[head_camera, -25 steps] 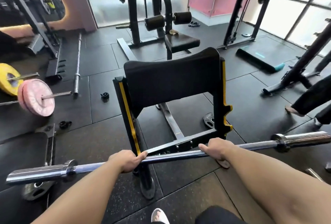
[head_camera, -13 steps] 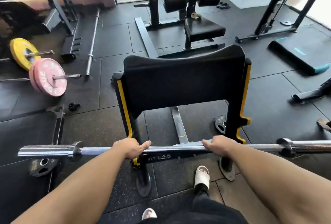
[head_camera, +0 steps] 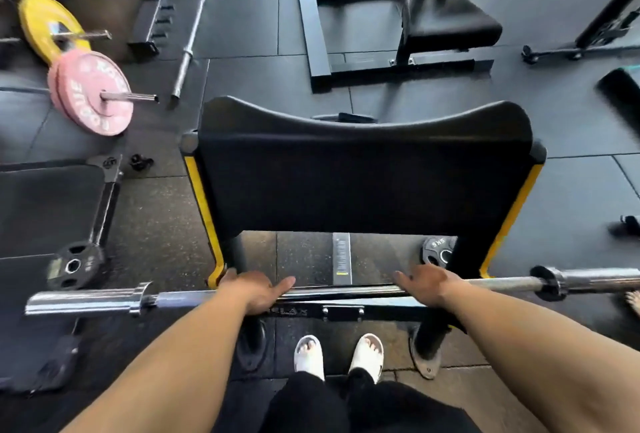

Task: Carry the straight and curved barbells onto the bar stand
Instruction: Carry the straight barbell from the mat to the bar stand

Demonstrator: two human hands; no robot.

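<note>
A long chrome straight barbell [head_camera: 346, 292] lies level across the near side of the bar stand [head_camera: 202, 204], a black frame with yellow-edged uprights and a wide black pad [head_camera: 363, 173]. The shaft sits at the height of the yellow hooks, just above the stand's lower crossbar. My left hand [head_camera: 254, 290] is wrapped over the shaft by the left upright. By the right upright, my right hand [head_camera: 427, 283] lies over the shaft with the thumb stretched inward. A second straight bar [head_camera: 194, 27] lies on the floor at the far left.
Pink plates [head_camera: 91, 93] and a yellow plate [head_camera: 45, 27] sit on bars at the left. Small black plates [head_camera: 74, 264] [head_camera: 438, 250] lie near the stand's feet. A black bench machine [head_camera: 450, 20] stands behind it. My white slippers [head_camera: 308, 353] are right at the stand's base.
I have stepped up to the stand and my view has tilted down. The barbell has come in level against the uprights, down at the hooks. Both hands stay on it.
</note>
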